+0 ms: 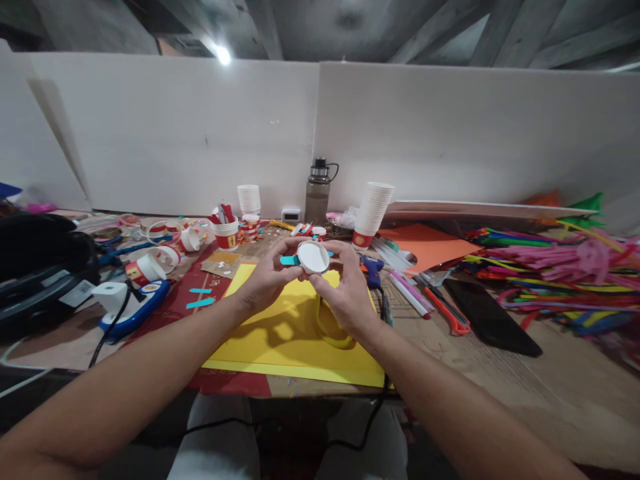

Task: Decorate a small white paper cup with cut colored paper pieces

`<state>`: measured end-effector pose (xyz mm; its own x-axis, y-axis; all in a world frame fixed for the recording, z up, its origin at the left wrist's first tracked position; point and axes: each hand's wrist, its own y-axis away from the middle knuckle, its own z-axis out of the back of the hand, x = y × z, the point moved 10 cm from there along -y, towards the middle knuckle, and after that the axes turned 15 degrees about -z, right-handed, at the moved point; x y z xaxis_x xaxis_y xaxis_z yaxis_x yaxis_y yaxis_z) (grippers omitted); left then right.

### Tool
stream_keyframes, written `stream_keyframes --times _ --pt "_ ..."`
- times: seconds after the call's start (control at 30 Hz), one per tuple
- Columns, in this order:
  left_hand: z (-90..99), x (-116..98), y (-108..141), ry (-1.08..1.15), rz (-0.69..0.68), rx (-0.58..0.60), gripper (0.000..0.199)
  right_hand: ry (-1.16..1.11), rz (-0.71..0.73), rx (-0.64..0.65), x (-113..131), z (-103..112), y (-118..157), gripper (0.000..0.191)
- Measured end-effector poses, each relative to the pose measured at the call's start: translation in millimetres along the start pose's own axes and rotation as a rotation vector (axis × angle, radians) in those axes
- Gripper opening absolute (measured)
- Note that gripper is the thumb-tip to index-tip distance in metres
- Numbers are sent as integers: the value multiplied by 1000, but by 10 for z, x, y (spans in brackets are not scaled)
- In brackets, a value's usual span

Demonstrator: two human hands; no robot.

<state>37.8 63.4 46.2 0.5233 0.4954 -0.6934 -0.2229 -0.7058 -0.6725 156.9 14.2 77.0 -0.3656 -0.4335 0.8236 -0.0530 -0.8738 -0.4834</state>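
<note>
Between my fingers, above the yellow sheets [300, 360], is a small round white paper cup piece [313, 257] with its round white face toward me. Blue strips [289, 261] stick out from its sides. My left hand [270, 273] grips it from the left, and my right hand [345, 283] holds its right edge. Beneath my right hand lie yellow-handled scissors [334, 333], their blades hidden. Two loose blue strips [201, 303] rest on the red board to the left. Just right of my right hand is a blue glue gun [371, 271].
A tall stack of paper cups [374, 213] and a dark bottle [317, 193] stand at the back. On the right are markers [410, 293], an orange cutter [447, 310], a black phone [493, 317] and colourful pipe cleaners [565, 260]. A blue-edged power strip [135, 313] sits left.
</note>
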Motion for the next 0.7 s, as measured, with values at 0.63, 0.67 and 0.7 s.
stream_keyframes --times 0.63,0.67,0.7 --pt "-7 9 11 16 8 -2 47 36 -17 -23 17 18 6 39" --pt "-8 12 12 13 9 -2 47 40 -19 -25 17 20 6 39" --pt "-7 16 13 13 11 -1 47 44 -21 -27 15 22 6 39"
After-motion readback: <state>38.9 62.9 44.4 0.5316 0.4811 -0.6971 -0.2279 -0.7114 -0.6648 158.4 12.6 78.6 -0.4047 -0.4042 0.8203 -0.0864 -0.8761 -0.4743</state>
